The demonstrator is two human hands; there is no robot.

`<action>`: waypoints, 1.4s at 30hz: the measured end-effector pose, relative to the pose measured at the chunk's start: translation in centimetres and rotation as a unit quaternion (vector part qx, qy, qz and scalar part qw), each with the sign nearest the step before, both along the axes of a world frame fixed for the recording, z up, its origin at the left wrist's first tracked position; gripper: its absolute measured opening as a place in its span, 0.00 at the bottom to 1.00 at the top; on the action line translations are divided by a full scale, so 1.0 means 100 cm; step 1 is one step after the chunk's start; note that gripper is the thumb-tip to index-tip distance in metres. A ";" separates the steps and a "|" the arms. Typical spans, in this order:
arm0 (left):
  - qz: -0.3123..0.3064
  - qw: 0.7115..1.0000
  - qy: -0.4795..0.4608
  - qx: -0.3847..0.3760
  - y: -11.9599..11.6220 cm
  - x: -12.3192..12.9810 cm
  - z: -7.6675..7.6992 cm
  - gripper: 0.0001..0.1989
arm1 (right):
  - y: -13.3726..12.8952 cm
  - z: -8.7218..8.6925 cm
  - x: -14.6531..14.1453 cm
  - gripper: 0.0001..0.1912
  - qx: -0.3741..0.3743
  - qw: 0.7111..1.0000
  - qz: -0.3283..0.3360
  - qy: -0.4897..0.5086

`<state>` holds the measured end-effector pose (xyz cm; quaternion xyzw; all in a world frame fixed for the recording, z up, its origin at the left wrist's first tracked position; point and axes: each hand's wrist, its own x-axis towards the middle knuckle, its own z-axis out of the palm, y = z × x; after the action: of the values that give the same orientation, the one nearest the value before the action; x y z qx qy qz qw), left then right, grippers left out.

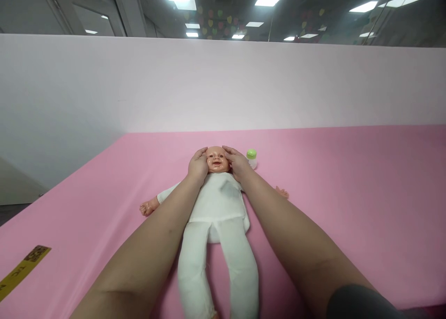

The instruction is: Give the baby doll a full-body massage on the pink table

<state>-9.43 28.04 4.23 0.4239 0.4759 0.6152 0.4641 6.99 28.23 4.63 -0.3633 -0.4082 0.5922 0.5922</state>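
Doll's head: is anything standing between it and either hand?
Nothing visible does. The left hand and right hand touch the doll's head from either side; the green-lidded container stands on the right hand's outer side, not between.

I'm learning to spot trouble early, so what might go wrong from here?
The right hand is right beside the green-lidded jar, so a sideways move might knock it. Both hands cup the doll's head and nothing else supports it from above, so pulling there could strain the neck. Right-hand fingers lie close to an eye and might press it.
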 end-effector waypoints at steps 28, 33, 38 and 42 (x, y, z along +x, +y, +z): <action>0.006 1.000 -0.002 -0.005 -0.002 -0.004 0.002 0.20 | -0.006 0.011 -0.008 0.22 0.026 0.992 -0.027 -0.124; -0.002 0.998 -0.052 -0.037 -0.005 -0.004 0.007 0.24 | -0.011 0.014 0.009 0.31 0.025 0.990 0.074 -0.118; -0.095 0.993 -0.069 -0.007 -0.022 -0.010 0.017 0.38 | -0.026 0.026 0.027 0.48 0.056 0.972 0.156 -0.166; -0.225 0.973 -0.042 -0.006 -0.035 -0.021 0.022 0.65 | -0.032 0.031 0.030 0.67 0.083 0.947 0.159 -0.266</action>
<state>-11.57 24.58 6.44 0.4910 0.3517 0.5095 0.6129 10.04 25.05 7.75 -0.3877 -0.6509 0.5245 0.3885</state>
